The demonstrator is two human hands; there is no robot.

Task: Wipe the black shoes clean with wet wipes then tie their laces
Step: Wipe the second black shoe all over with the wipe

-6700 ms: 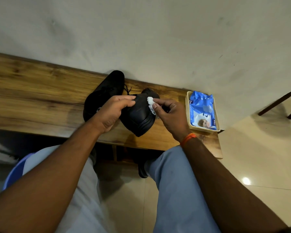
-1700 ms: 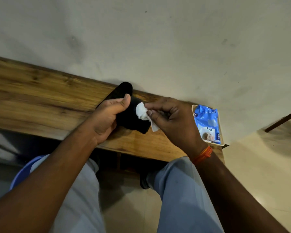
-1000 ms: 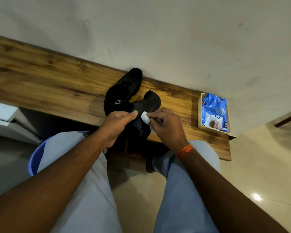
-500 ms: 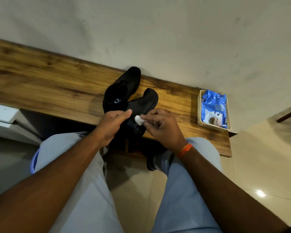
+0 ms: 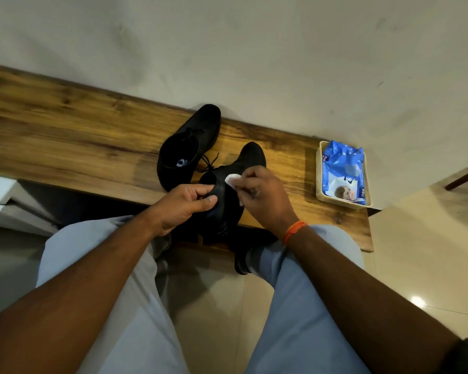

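Note:
Two black lace-up shoes are on the wooden bench (image 5: pixel 65 136). The left shoe (image 5: pixel 189 147) lies free, its opening facing me and its laces loose. The right shoe (image 5: pixel 243 168) points its toe toward the wall, its heel end hanging over the bench's front edge. My left hand (image 5: pixel 185 205) grips that shoe at its heel. My right hand (image 5: pixel 262 197) pinches a crumpled white wet wipe (image 5: pixel 231 180) and presses it against the shoe's upper side.
A cream tray (image 5: pixel 320 182) at the bench's right end holds a blue pack of wet wipes (image 5: pixel 343 171). A plain wall runs just behind the bench. My knees in light trousers sit below the bench edge, over a tiled floor. A white object lies at far left.
The held shoe's heel has come nearer me, past the bench edge, since a second ago. My right hand slid the wipe along the shoe's upper toward the toe. The other shoe stayed put.

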